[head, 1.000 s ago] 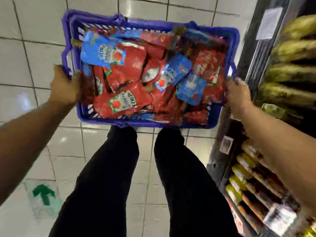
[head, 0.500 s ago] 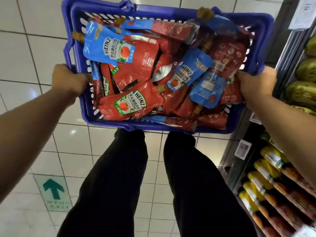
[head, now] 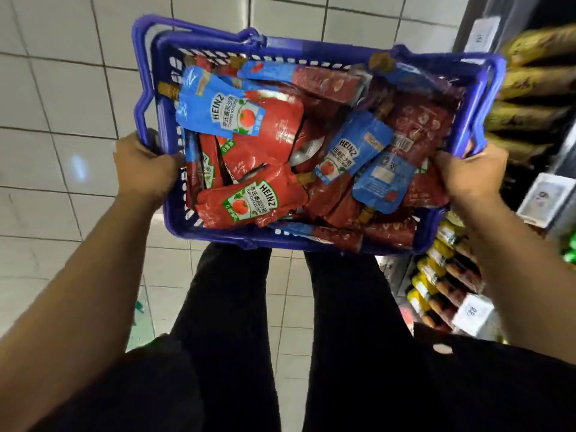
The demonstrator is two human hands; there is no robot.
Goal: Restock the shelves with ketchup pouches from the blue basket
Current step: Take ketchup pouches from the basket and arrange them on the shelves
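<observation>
I hold a blue plastic basket (head: 314, 46) level in front of me, above my legs. It is heaped with several red and blue Heinz ketchup pouches; a red one (head: 252, 199) lies near the front left, a blue one (head: 218, 107) at the back left. My left hand (head: 145, 165) grips the basket's left rim, fingers curled over the edge. My right hand (head: 470, 173) grips the right rim the same way. The basket's handles are folded down along its sides.
A dark shelf unit (head: 530, 113) rises at the right, with yellow-green packs up high and rows of yellow-capped bottles (head: 442, 269) lower down, price tags on the shelf edges. White tiled floor (head: 62, 120) spreads to the left and ahead. My black trousers fill the bottom.
The basket has stayed in both hands and shifted slightly right and closer to the shelf. My view has tipped, so the green floor arrow has nearly left the frame.
</observation>
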